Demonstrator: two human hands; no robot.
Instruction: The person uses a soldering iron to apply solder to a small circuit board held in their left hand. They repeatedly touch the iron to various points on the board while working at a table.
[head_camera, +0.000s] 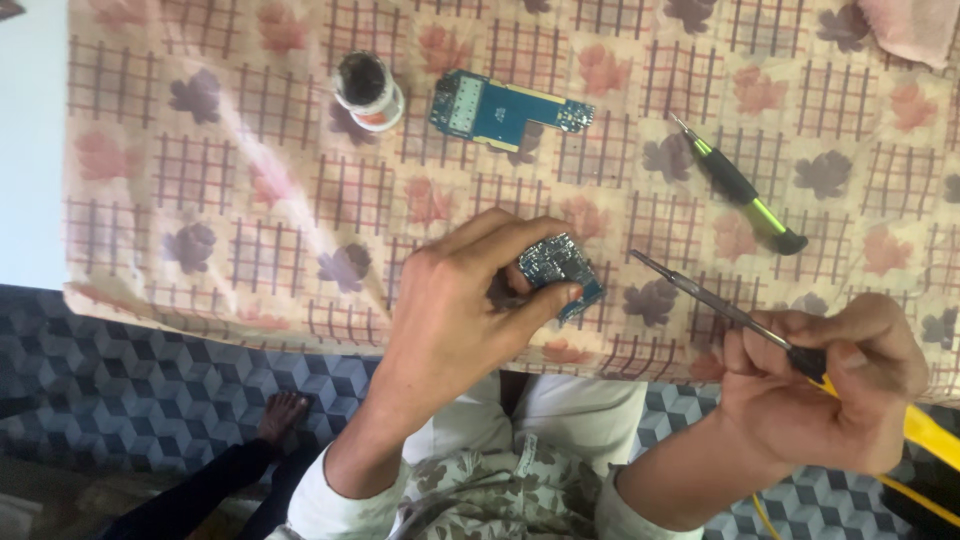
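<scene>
Covering the worktop (150, 300) is a cream cloth (250, 180) with a plaid and leaf print, above a floor (150, 380) of blue-grey cube-pattern tiles. On the cloth lie a blue circuit board (505, 108), a small open round jar (368, 90) just beside it, and a green-and-black screwdriver (742, 188) further right. The left hand (460, 300) has its grip closed on a small circuit board (558, 272) over the worktop's near edge. The right hand (830, 385) grips a soldering iron (715, 305), its tip near that board. A bare foot (283, 415) rests on the floor.
</scene>
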